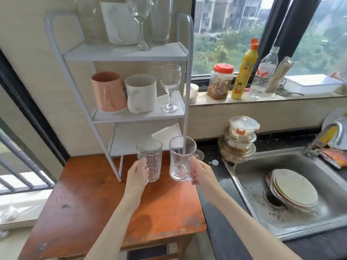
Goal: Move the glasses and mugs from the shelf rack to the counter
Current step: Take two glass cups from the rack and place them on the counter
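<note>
1. In front of the white shelf rack (120, 53), over the orange wooden table (84, 203), I am holding a clear glass mug in each hand, both lifted clear of the wood.
2. My left hand (138, 172) is closing around the handle of the ribbed glass mug (150, 160), which is hanging upright.
3. My right hand (201, 174) is gripping the handle of the smooth glass mug (181, 158), which is tipping so its mouth leans away from me (the handle sits low, near the base).
4. To do this step well, I am judging that I should level the right mug first, keep the two apart so the glass does not knock, and lower each flat onto its base before loosening my fingers.
5. The dark counter (212, 160) beside the sink (300, 194) is lying just to the right of my right hand, so both mugs probably need to travel rightward.
6. Still waiting on the rack, above and beyond my hands: a pink mug (109, 91), a white mug (140, 92) and a wine glass (170, 87) on the middle shelf, with another wine glass (139, 21) and more glassware on top.
</note>
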{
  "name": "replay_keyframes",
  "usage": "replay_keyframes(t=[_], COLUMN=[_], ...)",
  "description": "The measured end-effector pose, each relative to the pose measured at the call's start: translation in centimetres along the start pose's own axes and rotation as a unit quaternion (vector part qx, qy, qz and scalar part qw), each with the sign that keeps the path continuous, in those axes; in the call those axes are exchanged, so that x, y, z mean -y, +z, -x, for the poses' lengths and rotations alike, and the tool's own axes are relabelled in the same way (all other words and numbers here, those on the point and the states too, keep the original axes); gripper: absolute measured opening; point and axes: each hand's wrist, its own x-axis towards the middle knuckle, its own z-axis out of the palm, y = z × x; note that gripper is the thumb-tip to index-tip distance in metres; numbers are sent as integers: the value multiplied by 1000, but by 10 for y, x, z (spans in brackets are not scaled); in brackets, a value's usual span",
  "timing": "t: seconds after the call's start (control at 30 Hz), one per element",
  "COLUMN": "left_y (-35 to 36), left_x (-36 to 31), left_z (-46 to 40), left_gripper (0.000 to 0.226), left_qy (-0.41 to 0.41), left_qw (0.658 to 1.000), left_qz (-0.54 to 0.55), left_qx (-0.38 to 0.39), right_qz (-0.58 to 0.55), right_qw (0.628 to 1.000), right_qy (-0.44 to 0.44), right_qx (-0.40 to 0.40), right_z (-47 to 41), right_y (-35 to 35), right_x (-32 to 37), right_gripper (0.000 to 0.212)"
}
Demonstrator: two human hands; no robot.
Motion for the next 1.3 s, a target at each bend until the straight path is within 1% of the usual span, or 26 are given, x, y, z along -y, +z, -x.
replay_keyframes(t=[0.07, 0.17, 0.27, 0.3, 0.37, 0.47, 0.53, 0.6, 0.7, 0.77, 0.83, 0.9, 1.03, 1.13, 1.23, 1.3], left_y=[10, 37, 82, 100, 140, 206, 250, 293, 357, 399, 439, 480, 570, 642, 712, 750], left_x=[9, 15, 18, 19, 22, 28, 31, 35, 36, 35, 38, 42, 49, 41, 35, 37], left_z=[28, 78, 131, 147, 177, 222, 252, 282, 322, 348, 372, 393, 431, 456, 485, 508], left_gripper=[34, 38, 43, 44, 41, 35, 29, 25, 17, 24, 34, 33, 30, 40, 35, 40], left_qy=[2, 17, 11, -1, -18, -25, -28, -30, -42, -41, -35, -20, -6, -6, 1, 2], left_qw=[1000, 997, 993, 992, 984, 966, 948, 923, 887, 865, 834, 803, 760, 730, 706, 691], left_qz=[-16, -56, -48, -41, -38, -26, -37, -53, -39, -42, -54, -69, -81, -85, -85, -95], left_qx=[19, 55, 104, 122, 172, 258, 316, 380, 459, 499, 548, 591, 645, 678, 703, 717], right_qz=[-1, 0, -24, -29, -26, -21, -25, -34, -49, -55, -69, -82, -72, -79, -92, -106], right_qw=[1000, 997, 989, 984, 973, 953, 932, 905, 865, 839, 818, 801, 771, 749, 716, 698], right_qy=[6, 29, 34, 34, 33, 29, 31, 37, 42, 49, 52, 52, 58, 65, 56, 60], right_qx=[-23, -73, -145, -173, -225, -301, -361, -422, -498, -539, -569, -591, -630, -655, -690, -706], right_z=[34, 95, 161, 183, 228, 295, 336, 374, 419, 442, 461, 476, 496, 512, 532, 546], right_y=[-32, -86, -145, -165, -206, -261, -294, -325, -370, -400, -431, -465, -541, -597, -649, -678], right_x=[-10, -23, -36, -39, -44, -50, -53, -58, -66, -71, -78, -86, -93, -89, -89, -91], right_gripper=[44, 44, 40, 37, 35, 47, 50, 48, 45, 44, 44, 42, 43, 43, 45, 45])
